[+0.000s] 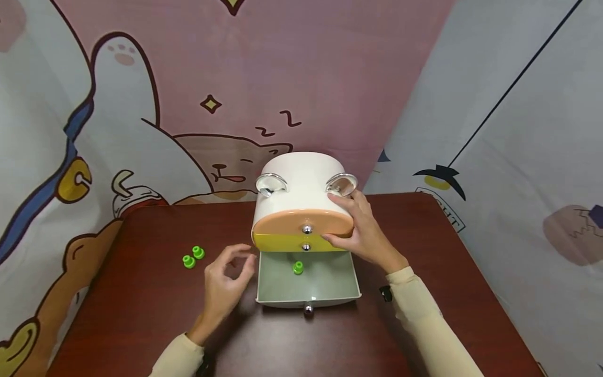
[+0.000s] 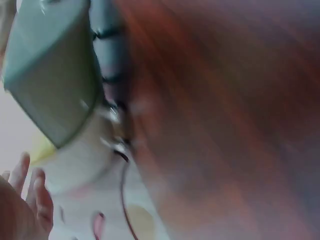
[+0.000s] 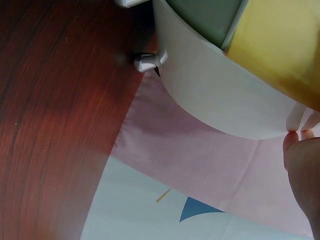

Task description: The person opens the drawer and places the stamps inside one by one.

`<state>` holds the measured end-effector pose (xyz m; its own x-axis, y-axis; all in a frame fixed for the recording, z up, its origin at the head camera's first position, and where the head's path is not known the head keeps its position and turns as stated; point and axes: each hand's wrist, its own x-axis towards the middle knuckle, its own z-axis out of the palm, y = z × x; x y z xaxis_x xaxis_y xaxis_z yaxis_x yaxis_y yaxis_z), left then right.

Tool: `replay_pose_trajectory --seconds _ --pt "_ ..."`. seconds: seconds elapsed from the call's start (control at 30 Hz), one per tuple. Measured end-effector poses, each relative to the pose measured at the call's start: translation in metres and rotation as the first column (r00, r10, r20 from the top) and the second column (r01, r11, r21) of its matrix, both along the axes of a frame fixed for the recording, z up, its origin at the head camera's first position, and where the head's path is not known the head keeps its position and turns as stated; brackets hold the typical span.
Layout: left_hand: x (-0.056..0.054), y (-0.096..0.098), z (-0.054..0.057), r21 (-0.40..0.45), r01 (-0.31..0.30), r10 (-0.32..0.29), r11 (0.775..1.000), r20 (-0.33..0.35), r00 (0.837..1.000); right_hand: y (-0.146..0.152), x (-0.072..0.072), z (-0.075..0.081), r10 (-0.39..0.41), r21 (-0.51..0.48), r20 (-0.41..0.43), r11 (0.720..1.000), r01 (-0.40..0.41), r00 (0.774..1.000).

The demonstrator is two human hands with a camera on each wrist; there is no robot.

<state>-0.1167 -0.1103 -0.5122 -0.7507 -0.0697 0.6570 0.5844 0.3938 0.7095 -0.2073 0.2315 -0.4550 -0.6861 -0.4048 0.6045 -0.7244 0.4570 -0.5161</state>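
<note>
A small white drawer cabinet [image 1: 303, 180] with an orange drawer [image 1: 282, 222] and a yellow drawer [image 1: 278, 242] stands at the middle of the table. Below them, a grey-green drawer [image 1: 330, 285] is pulled out, with one bright green knob-shaped piece [image 1: 298, 268] inside. My right hand [image 1: 363, 230] grips the cabinet's right side, thumb at the yellow front and fingers along the white shell [image 3: 225, 107]. Beside the cabinet's left, my left hand [image 1: 226, 283] is held with fingers loosely bent and nothing between them. The left wrist view is blurred.
Two more green pieces [image 1: 189, 262] lie on the dark red-brown table [image 1: 146, 309] to the left. Silver rings [image 1: 271, 183] stick up from the cabinet top, and silver legs [image 3: 146, 62] show beneath it. A cartoon-printed cloth [image 1: 330, 68] hangs behind.
</note>
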Motion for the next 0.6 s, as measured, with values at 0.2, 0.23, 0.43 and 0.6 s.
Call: replay_pose_trajectory --seconds 0.2,0.23,0.43,0.6 --pt "-0.001 -0.041 -0.012 0.148 -0.194 0.182 0.970 0.089 0.979 -0.002 -0.001 0.001 0.003 0.002 -0.005 1.000 -0.003 1.000" --pt "-0.001 -0.048 -0.013 0.158 -0.218 0.204 0.963 0.100 0.974 -0.003 -0.002 0.001 0.005 0.002 -0.004 1.000 -0.005 1.000" --pt "-0.001 -0.074 -0.018 0.053 -0.383 0.372 0.922 0.147 0.917 -0.004 -0.001 0.000 0.009 -0.005 -0.008 1.000 -0.009 1.000" --pt "-0.003 -0.083 -0.022 -0.047 -0.437 0.436 0.898 0.232 0.870 -0.003 0.001 0.000 0.000 -0.004 -0.009 1.000 0.000 1.000"
